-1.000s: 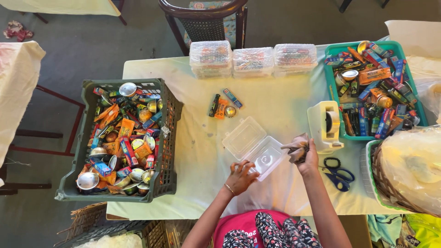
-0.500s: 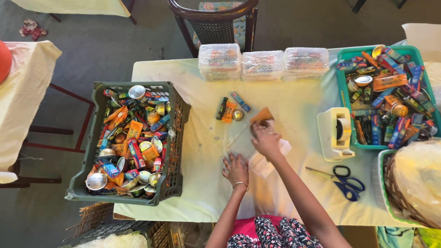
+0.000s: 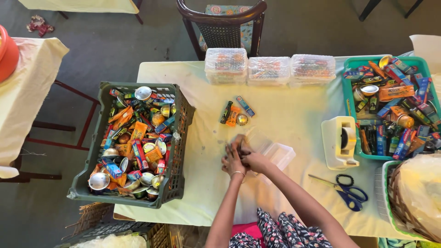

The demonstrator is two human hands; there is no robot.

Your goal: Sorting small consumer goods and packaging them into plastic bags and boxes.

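Pressing together mid-bench [image 3: 294,105], left hand [image 3: 232,160] and right hand [image 3: 252,160] clamped a small brownish item beside the clear box [image 3: 271,149] | risk: a slip could knock the loose packets [image 3: 236,112] | grip: both closed

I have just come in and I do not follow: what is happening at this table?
A seated person has both hands together over the table's pale cloth. The left hand and right hand close around a small brownish item, too hidden to identify, beside an open clear plastic box. A dark crate of small packets and tins stands on the left, a green tray of similar goods on the right. Three filled clear boxes sit at the far edge. A tape dispenser and blue scissors lie nearby.
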